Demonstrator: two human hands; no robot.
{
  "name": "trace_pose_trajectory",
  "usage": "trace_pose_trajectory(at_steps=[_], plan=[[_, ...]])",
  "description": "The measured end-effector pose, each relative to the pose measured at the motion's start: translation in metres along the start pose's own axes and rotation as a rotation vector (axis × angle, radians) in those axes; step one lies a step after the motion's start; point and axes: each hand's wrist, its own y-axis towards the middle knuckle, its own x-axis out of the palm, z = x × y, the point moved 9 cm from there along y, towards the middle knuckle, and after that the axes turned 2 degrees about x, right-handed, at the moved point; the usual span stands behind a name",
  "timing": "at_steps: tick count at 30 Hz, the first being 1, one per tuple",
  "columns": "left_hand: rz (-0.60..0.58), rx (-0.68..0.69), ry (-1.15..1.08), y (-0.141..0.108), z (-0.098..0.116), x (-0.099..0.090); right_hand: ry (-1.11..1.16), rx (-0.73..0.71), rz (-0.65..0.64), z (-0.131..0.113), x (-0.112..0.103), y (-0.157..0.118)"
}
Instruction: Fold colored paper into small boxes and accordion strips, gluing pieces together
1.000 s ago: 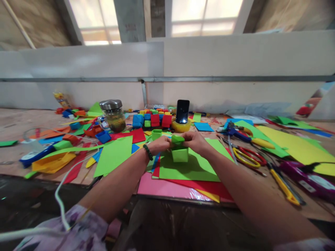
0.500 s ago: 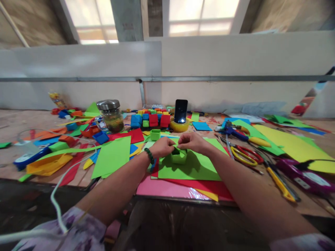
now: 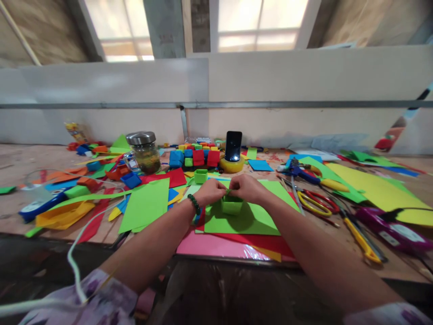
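A small light-green foam-sheet box [image 3: 232,207] stands on a light-green sheet [image 3: 260,221] in front of me. My left hand [image 3: 210,192], with a dark bead bracelet at the wrist, pinches the far left part of the box's upper edge. From the other side my right hand [image 3: 249,188] pinches the same edge, fingers bent and close to the left fingertips. What lies right between the fingertips is partly hidden. Another small green box [image 3: 200,176] sits just behind my left hand.
Behind are red and blue blocks [image 3: 198,157], a phone [image 3: 233,145] on a yellow roll [image 3: 232,164], and a lidded glass jar [image 3: 145,155]. Scissors [image 3: 314,201], a yellow cutter [image 3: 362,240] and a purple glue gun [image 3: 395,228] lie right. A white cable [image 3: 72,259] hangs left.
My right hand's fingers have curled more and drawn in toward the left fingertips. The flap at the box's top edge is less raised. The box stays in place.
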Motion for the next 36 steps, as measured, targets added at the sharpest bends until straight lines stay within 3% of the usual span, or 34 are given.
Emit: trace_pose_trajectory(at_steps=[7,10,15,20,27,33,36], plan=[[0.092,-0.027,-0.146,0.003,-0.002,-0.004,-0.188,0.052,0.029,-0.009,-0.008,-0.005],[0.126,-0.118,-0.407,0.004,-0.011,-0.006,-0.157,0.031,0.064,-0.007,-0.016,-0.005],[-0.151,-0.149,-0.993,0.002,-0.002,0.028,0.15,-0.081,0.232,-0.009,-0.033,-0.009],[-0.035,-0.144,-1.02,-0.004,0.003,0.029,0.115,-0.168,0.255,-0.019,-0.029,-0.017],[-0.008,-0.096,-1.073,-0.001,0.004,0.026,-0.112,-0.152,0.372,-0.031,-0.037,-0.028],[-0.178,0.024,-1.146,-0.004,0.024,0.031,-0.101,-0.268,0.425,-0.04,-0.038,-0.034],[-0.185,0.054,-1.173,-0.007,0.031,0.027,-0.129,-0.266,0.463,-0.043,-0.039,-0.036]])
